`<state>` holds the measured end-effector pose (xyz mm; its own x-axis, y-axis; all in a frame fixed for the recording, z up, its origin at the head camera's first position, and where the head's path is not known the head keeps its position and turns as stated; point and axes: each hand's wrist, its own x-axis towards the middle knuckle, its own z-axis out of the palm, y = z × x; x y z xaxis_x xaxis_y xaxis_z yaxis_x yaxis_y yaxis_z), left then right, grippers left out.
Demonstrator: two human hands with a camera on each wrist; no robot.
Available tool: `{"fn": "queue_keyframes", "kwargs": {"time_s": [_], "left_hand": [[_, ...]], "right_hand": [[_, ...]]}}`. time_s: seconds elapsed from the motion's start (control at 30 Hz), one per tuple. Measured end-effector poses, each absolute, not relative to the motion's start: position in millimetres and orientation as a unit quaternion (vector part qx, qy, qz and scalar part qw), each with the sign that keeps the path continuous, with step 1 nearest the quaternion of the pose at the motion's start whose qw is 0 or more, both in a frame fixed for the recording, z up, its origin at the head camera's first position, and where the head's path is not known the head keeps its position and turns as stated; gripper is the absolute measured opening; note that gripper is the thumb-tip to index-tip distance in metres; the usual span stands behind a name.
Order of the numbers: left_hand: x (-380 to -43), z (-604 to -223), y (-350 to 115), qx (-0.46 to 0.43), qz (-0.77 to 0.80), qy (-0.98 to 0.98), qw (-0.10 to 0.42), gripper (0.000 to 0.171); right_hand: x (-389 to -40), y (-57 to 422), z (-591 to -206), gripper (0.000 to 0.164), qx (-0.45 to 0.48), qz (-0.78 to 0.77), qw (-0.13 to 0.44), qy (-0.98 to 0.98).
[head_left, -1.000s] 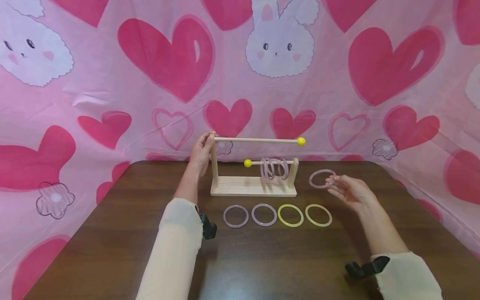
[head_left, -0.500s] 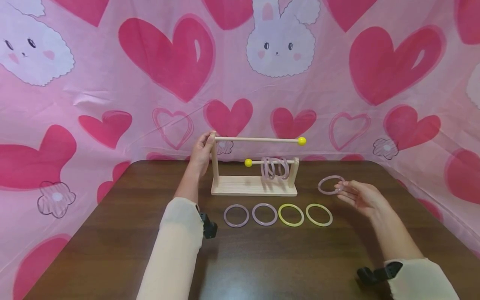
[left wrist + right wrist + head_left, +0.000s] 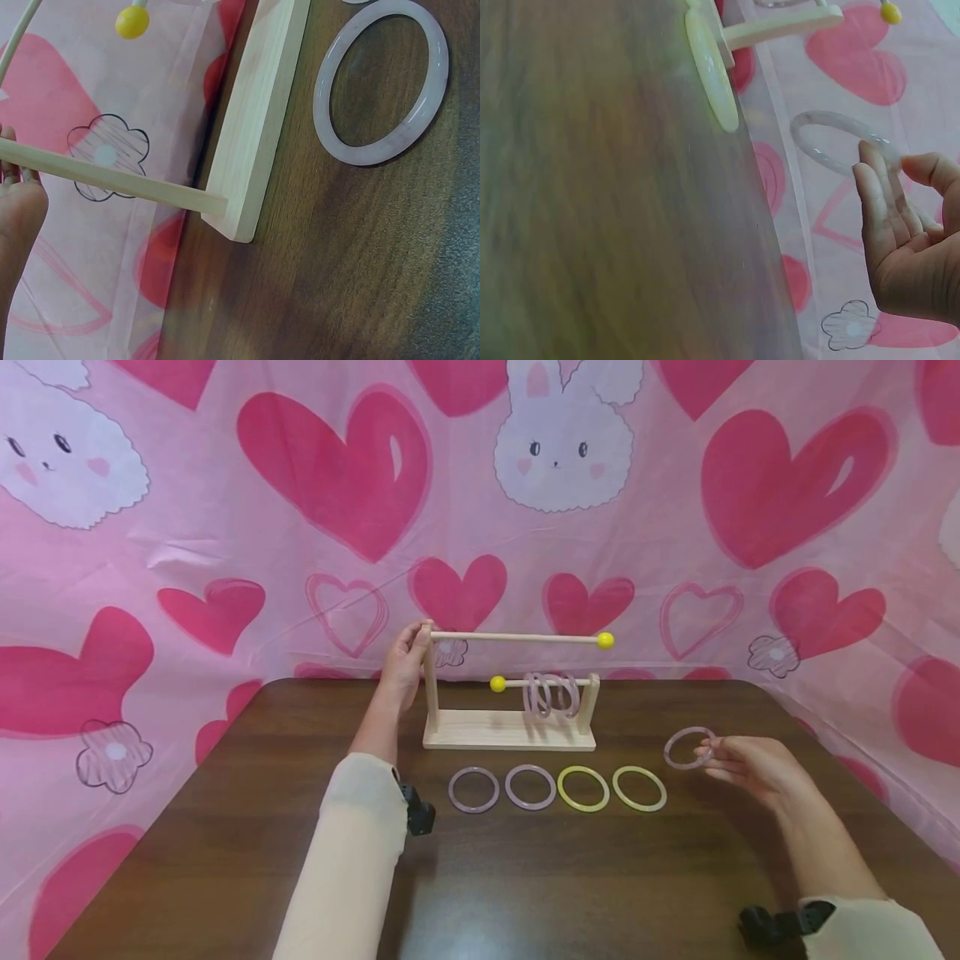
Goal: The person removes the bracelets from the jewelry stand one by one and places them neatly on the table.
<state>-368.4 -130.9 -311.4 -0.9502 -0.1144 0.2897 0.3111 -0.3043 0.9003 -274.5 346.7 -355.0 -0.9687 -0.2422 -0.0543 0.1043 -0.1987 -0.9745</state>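
Note:
My left hand (image 3: 402, 668) grips the top of the tall left post (image 3: 112, 178) of a wooden bangle stand (image 3: 510, 741). Out to the stand's right, my right hand (image 3: 757, 768) pinches a pale purple bangle (image 3: 667, 752) between thumb and fingers, raised off the table; the right wrist view shows the same bangle (image 3: 825, 116) tilted at the fingertips. Several purple bangles (image 3: 527, 697) hang on the stand's lower rod. The upper rod (image 3: 517, 637), tipped with a yellow ball (image 3: 605, 641), carries nothing.
Before the stand, two purple bangles (image 3: 474, 811) and two yellow bangles (image 3: 585, 810) lie in a row on the brown table (image 3: 525, 877). A pink cloth (image 3: 465, 468) with hearts and rabbits hangs behind the table.
My right hand has drawn the purple bangle rightward and toward me, away from the stand. My left hand keeps its grip on the post, and the table bangles lie as before.

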Motion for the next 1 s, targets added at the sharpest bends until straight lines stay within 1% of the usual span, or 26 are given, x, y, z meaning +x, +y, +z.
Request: {"fn": "queue_keyframes", "kwargs": {"time_s": [0.1,0.23,0.43,0.6,0.8,0.9,1.0], "left_hand": [[-368.1,-311.1,-130.8,-0.086,-0.801,-0.578,0.131,0.009],[-367.7,-310.8,-130.6,-0.093,-0.801,-0.575,0.136,0.011],[-366.6,-310.8,-130.5,-0.101,-0.802,-0.572,0.142,0.011],[-365.8,-310.7,-129.8,-0.101,-0.798,-0.578,0.140,0.011],[-366.5,-311.1,-130.1,-0.106,-0.798,-0.575,0.146,0.010],[-367.2,-311.8,-130.7,-0.114,-0.800,-0.571,0.149,0.012],[-368.1,-312.7,-131.0,-0.117,-0.800,-0.569,0.149,0.014]], "right_hand": [[-271.9,350.3,-355.0,0.032,-0.050,-0.725,0.106,0.678],[-271.1,352.5,-355.6,0.029,-0.056,-0.674,0.120,0.727],[-271.9,352.4,-357.1,0.024,-0.065,-0.645,0.139,0.749],[-272.0,352.7,-358.7,0.020,-0.052,-0.599,0.156,0.784],[-270.7,354.2,-357.4,0.023,-0.027,-0.554,0.174,0.814],[-270.0,356.3,-356.6,0.027,-0.019,-0.526,0.183,0.830],[-269.1,356.9,-355.8,0.027,-0.007,-0.485,0.191,0.854]]}}
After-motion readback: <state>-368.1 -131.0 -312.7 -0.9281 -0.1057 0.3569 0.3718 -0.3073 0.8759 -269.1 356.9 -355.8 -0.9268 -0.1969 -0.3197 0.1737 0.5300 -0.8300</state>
